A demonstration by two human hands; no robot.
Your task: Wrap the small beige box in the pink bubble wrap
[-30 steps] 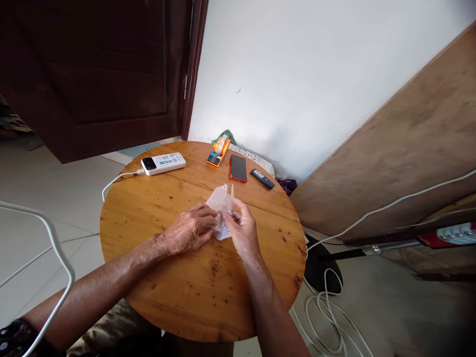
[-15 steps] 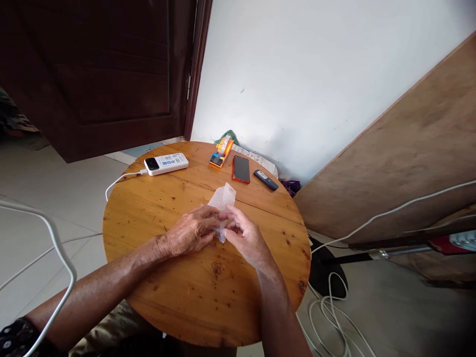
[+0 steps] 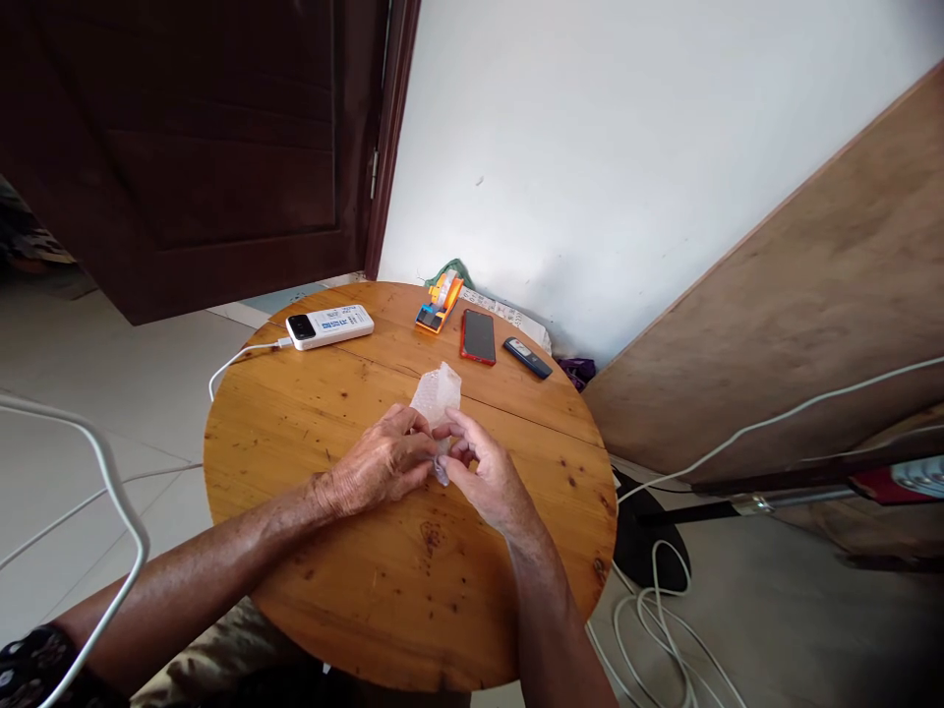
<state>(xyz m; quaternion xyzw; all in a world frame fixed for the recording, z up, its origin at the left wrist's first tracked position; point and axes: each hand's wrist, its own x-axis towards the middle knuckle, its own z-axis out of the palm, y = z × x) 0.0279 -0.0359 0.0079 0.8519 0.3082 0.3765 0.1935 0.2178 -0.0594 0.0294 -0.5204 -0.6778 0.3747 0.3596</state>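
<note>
A crumpled piece of clear bubble wrap [image 3: 437, 391] is between both hands at the middle of the round wooden table [image 3: 295, 413]. Its wide end fans out beyond the fingers toward the wall, and a small twisted end shows below them. My left hand [image 3: 383, 454] is closed on the wrap from the left, palm down. From the right, my right hand [image 3: 483, 467] pinches it with curled fingers and thumb. The fingers of both hands meet at the narrowed part and hide it. Whether anything lies inside the wrap I cannot make out.
Toward the wall lie a white power bank [image 3: 331, 325] with a cable plugged in, an orange tape dispenser [image 3: 441, 302], a red-edged phone [image 3: 478, 336] and a dark remote-like device [image 3: 527, 358]. A white cable [image 3: 110, 472] hangs at the left; more cable coils on the floor right.
The wide end of the bubble wrap has shifted slightly left. Both hands stay in nearly the same place, their fingers moving a little around the narrowed part.
</note>
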